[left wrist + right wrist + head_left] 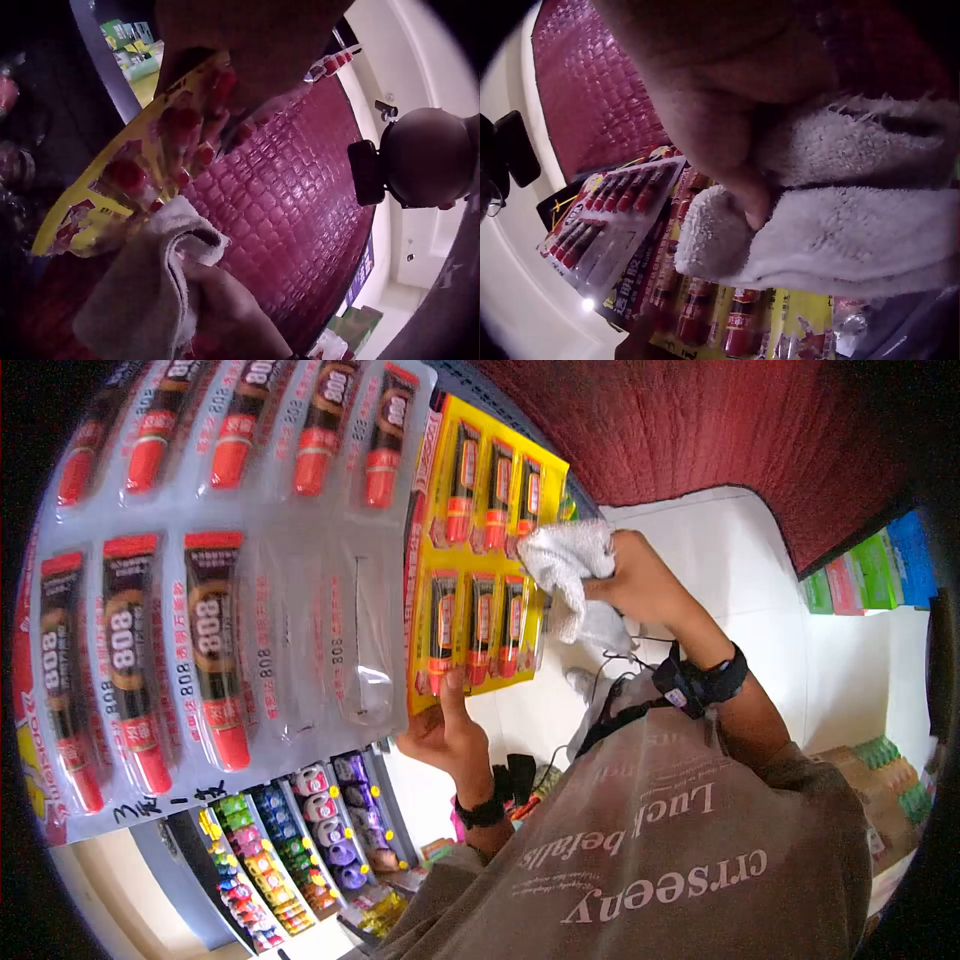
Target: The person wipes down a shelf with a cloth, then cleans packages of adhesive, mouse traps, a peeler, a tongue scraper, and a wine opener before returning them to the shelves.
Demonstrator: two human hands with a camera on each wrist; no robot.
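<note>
My left hand (450, 740) pinches the lower edge of a yellow blister card of small glue tubes (535, 665), thumb on its front and the other fingers behind. A folded whitish cloth (570, 565) is gripped in my right hand (645, 580), at the card's right side. In the right wrist view the cloth (855, 232) overlaps the tubes, my thumb lying along its fold. Close on the left, a larger clear blister card of 808 glue tubes (300, 570) overlaps the yellow card; several of its lower pockets hold no tube.
A dark red textured surface (700, 430) spreads behind the cards. Below left stands a display rack (290, 840) with rows of colourful packets. Green and blue packs (880, 570) are at the far right, with cartons (860, 790) lower down. White floor tiles (740, 580) show between.
</note>
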